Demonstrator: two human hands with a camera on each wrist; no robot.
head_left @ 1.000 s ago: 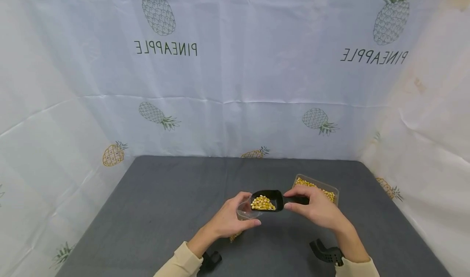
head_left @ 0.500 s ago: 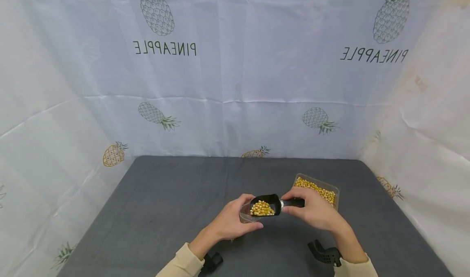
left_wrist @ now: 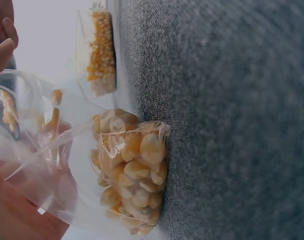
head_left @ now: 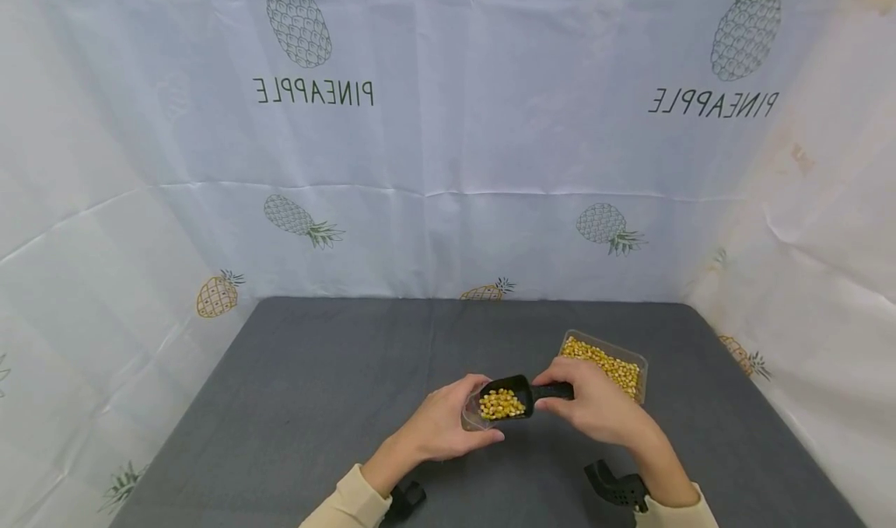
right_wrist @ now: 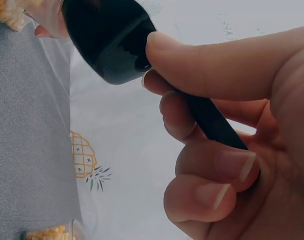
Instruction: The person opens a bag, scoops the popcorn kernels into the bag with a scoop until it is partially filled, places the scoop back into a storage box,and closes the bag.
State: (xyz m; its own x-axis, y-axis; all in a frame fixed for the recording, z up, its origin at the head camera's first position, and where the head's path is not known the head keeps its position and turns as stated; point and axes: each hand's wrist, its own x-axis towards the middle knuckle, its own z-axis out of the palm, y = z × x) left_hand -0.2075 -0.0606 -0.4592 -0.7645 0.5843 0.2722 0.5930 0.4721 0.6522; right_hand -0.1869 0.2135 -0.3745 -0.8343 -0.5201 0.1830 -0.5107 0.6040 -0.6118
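My left hand (head_left: 437, 423) grips the top of a clear plastic bag (head_left: 471, 415), its mouth spread between thumb and fingers. In the left wrist view, corn kernels (left_wrist: 134, 172) fill the bag's bottom, which sits at the grey tabletop. A few blurred kernels (left_wrist: 54, 115) are higher up inside it. My right hand (head_left: 595, 403) holds a black scoop (head_left: 519, 389) by its handle, thumb on top and fingers curled beneath. Corn lies in the scoop, whose front lip is over the bag's mouth and tilted down towards it.
A clear rectangular container (head_left: 643, 380) of corn kernels stands on the grey table (head_left: 336, 372), behind and right of my right hand. White pineapple-print curtains (head_left: 448, 139) enclose the table's back and sides. Black wrist mounts (head_left: 616, 485) hang below the forearms.
The scoop has come lower and its lip tips further down into the bag's mouth. My left hand has shifted slightly right and down with the bag. The container has stayed put.
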